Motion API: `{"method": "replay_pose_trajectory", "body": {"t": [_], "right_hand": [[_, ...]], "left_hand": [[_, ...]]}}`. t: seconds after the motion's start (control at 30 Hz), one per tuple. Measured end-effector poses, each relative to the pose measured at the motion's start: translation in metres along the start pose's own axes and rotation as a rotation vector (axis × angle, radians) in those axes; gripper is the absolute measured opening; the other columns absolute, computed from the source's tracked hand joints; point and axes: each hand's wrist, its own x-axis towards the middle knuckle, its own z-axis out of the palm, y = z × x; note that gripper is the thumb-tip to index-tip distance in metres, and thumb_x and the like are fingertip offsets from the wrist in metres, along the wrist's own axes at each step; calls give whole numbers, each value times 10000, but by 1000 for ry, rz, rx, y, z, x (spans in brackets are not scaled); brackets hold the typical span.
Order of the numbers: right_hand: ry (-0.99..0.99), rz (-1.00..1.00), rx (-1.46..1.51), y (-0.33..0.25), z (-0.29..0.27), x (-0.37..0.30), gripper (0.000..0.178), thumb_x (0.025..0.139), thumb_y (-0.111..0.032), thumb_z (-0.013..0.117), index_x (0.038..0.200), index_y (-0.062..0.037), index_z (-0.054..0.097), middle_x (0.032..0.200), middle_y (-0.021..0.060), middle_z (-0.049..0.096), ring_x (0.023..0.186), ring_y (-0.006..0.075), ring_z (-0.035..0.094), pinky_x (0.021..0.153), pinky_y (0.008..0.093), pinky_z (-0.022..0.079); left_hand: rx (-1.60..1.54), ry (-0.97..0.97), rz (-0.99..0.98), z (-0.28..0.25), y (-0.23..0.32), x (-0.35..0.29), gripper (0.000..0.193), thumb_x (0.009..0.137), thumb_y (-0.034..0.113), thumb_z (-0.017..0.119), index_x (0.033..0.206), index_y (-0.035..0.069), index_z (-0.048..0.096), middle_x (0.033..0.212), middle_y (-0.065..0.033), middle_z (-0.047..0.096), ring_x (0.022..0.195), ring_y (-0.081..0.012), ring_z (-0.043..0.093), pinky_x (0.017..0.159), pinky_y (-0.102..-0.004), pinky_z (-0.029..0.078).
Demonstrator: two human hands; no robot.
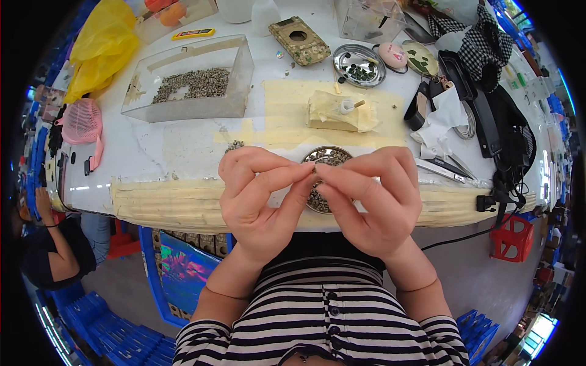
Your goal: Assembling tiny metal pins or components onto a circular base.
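The left hand (259, 195) and right hand (372, 198) are pinching one tiny grey part (315, 170) between closed fingertips above the metal dish (325, 155). Risk: the fingertip grip is slipping, dropping the part past the tabletop (183, 146) edge.

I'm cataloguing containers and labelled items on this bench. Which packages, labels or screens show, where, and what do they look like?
Clear plastic box: far left of table, rectangular, holding small grey pieces.
Second clear box: far centre, transparent, dark bits inside.
Yellow flat label-like bar: far left, beside the box, small with a red patch.
Yellow plastic bag: far left corner, crumpled.
No screen visible.
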Motion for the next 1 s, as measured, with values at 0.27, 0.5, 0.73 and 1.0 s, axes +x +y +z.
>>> {"method": "replay_pose_trajectory", "body": {"t": [0.27,0.5,0.73,1.0], "right_hand": [[-40,166,190,0,2,-7,307,704,-54,824,1007,-62,778,835,17,673,753,195,554,671,300,446],[-157,473,599,2,0,-6,156,794,-66,808,939,-34,760,817,54,680,778,187,597,693,295,471],[-83,419,454,2,0,-5,180,743,-73,835,902,-63,752,805,34,662,765,183,581,700,293,455],[45,10,-33,2,7,-13,391,630,-89,856,1014,-108,781,816,-35,642,735,175,522,668,302,392]], "left_hand": [[-100,-7,-10,-1,-1,1,241,721,-9,825,940,81,779,869,-6,682,866,-198,557,811,-337,411],[-149,-44,20,-4,-3,2,244,727,16,830,950,105,790,871,-1,681,852,-187,560,799,-331,407],[-99,-20,-2,-2,-1,2,233,717,7,828,927,100,788,865,-4,683,849,-189,569,810,-331,406],[-97,0,-7,-1,0,3,223,710,-5,829,908,80,773,847,-11,685,830,-192,577,830,-340,401]]}}
